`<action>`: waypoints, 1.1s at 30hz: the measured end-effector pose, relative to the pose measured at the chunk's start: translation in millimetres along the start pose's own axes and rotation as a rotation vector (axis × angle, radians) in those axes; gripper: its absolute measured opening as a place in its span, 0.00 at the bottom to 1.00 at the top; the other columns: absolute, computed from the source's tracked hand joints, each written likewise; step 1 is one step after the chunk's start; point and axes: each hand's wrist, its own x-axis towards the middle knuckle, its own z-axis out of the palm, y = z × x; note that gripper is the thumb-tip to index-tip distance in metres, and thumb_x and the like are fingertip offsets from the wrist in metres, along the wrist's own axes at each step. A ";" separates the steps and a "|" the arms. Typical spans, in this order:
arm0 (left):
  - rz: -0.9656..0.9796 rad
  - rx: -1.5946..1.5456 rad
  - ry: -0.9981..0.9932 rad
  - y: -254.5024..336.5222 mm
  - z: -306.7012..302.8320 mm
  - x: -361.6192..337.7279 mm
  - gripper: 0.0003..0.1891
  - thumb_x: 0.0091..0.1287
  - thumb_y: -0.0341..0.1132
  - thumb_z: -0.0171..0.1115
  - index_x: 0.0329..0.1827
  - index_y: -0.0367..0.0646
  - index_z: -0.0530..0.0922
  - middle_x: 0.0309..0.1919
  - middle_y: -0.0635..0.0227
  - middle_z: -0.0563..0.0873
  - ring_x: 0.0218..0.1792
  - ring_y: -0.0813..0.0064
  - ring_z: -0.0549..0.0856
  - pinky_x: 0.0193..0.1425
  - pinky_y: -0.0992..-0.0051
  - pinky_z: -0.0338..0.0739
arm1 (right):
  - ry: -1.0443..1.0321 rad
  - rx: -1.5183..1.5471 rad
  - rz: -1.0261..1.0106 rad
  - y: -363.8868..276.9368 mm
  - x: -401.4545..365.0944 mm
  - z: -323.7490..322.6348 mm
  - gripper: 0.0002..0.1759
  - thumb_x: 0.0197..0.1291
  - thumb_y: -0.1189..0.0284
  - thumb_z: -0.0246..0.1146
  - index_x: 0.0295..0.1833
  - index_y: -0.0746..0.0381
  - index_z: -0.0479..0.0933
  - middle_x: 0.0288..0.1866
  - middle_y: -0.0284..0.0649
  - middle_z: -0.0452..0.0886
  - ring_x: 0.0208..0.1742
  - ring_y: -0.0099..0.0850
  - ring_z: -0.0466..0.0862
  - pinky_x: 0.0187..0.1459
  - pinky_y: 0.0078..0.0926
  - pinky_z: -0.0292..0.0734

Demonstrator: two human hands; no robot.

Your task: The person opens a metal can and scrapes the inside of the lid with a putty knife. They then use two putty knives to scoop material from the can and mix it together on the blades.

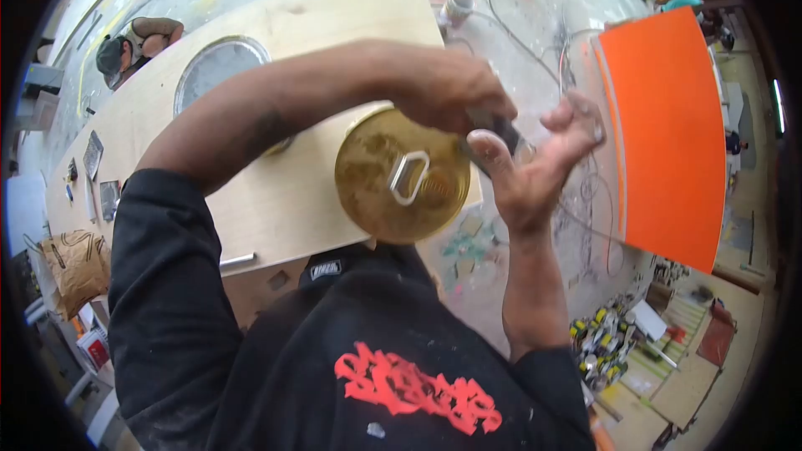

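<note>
My left hand (pixel 464 88) reaches across from the left, above the far side of a gold round tin (pixel 368 200) that has a pale loop handle (pixel 409 177) on its top. Its fingers are closed around a dark, narrow tool (pixel 505 130), blurred, whose kind I cannot make out. Just right of it, my right hand (pixel 539 171) is raised palm up. The thumb and fingers are apart, the thumb dusted white, and the thumb lies close to the dark tool. The tin stands at the right end of a pale wooden tabletop (pixel 292 217).
A round grey-topped container (pixel 221 75) and a metal rod (pixel 238 260) lie on the tabletop. Beyond it a person (pixel 138 46) crouches. On the right stand an orange panel (pixel 668 134), cables (pixel 535 54) on the floor and a pile of cans (pixel 601 342). A paper bag (pixel 77 271) is at left.
</note>
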 end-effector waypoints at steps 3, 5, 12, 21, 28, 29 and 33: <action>-0.103 -0.028 -0.067 13.3 -8.1 4.0 0.12 0.62 0.26 0.66 0.49 0.36 0.81 0.35 0.50 0.86 0.40 0.46 0.85 0.47 0.55 0.77 | -0.065 0.182 0.252 6.6 -11.5 3.8 0.29 0.72 0.60 0.63 0.69 0.67 0.69 0.66 0.42 0.75 0.62 0.28 0.78 0.65 0.34 0.77; -0.099 -0.016 -0.040 12.3 -5.7 6.8 0.11 0.64 0.29 0.68 0.48 0.37 0.82 0.33 0.50 0.86 0.39 0.49 0.86 0.46 0.56 0.77 | -0.102 0.283 0.379 6.1 -15.0 0.8 0.27 0.73 0.63 0.63 0.70 0.67 0.69 0.68 0.42 0.75 0.62 0.27 0.79 0.64 0.32 0.79; -0.255 0.054 0.043 21.8 -6.2 3.7 0.25 0.65 0.35 0.73 0.65 0.44 0.77 0.51 0.52 0.88 0.51 0.52 0.87 0.55 0.57 0.80 | -0.296 0.303 0.819 -17.5 -7.2 -10.3 0.19 0.67 0.70 0.70 0.58 0.72 0.81 0.43 0.38 0.88 0.41 0.24 0.84 0.48 0.26 0.82; -0.665 0.085 0.507 46.1 52.7 -78.2 0.42 0.64 0.49 0.75 0.79 0.48 0.66 0.69 0.48 0.78 0.71 0.49 0.76 0.74 0.56 0.71 | -0.468 0.164 0.869 -3.4 2.0 -23.2 0.19 0.63 0.68 0.72 0.53 0.71 0.84 0.37 0.41 0.90 0.40 0.28 0.89 0.46 0.27 0.82; -0.791 0.183 0.565 56.0 102.4 -78.3 0.47 0.61 0.59 0.74 0.80 0.47 0.66 0.72 0.52 0.74 0.73 0.51 0.73 0.78 0.55 0.65 | -0.500 0.605 0.893 27.4 3.1 -28.3 0.23 0.63 0.79 0.71 0.63 0.68 0.77 0.49 0.42 0.88 0.45 0.30 0.89 0.46 0.29 0.89; -0.794 0.192 0.580 55.7 103.5 -78.4 0.47 0.62 0.60 0.74 0.79 0.46 0.67 0.71 0.52 0.75 0.73 0.50 0.73 0.78 0.54 0.64 | -0.481 0.672 0.917 31.1 1.2 -27.3 0.23 0.63 0.80 0.70 0.63 0.67 0.77 0.49 0.42 0.88 0.45 0.30 0.89 0.46 0.29 0.89; -0.810 0.171 0.579 58.1 101.3 -78.0 0.49 0.57 0.57 0.78 0.80 0.51 0.67 0.74 0.57 0.73 0.75 0.53 0.72 0.78 0.56 0.67 | -0.448 0.906 0.999 48.1 -6.7 -22.7 0.22 0.63 0.82 0.68 0.63 0.66 0.77 0.49 0.42 0.88 0.46 0.33 0.90 0.44 0.31 0.90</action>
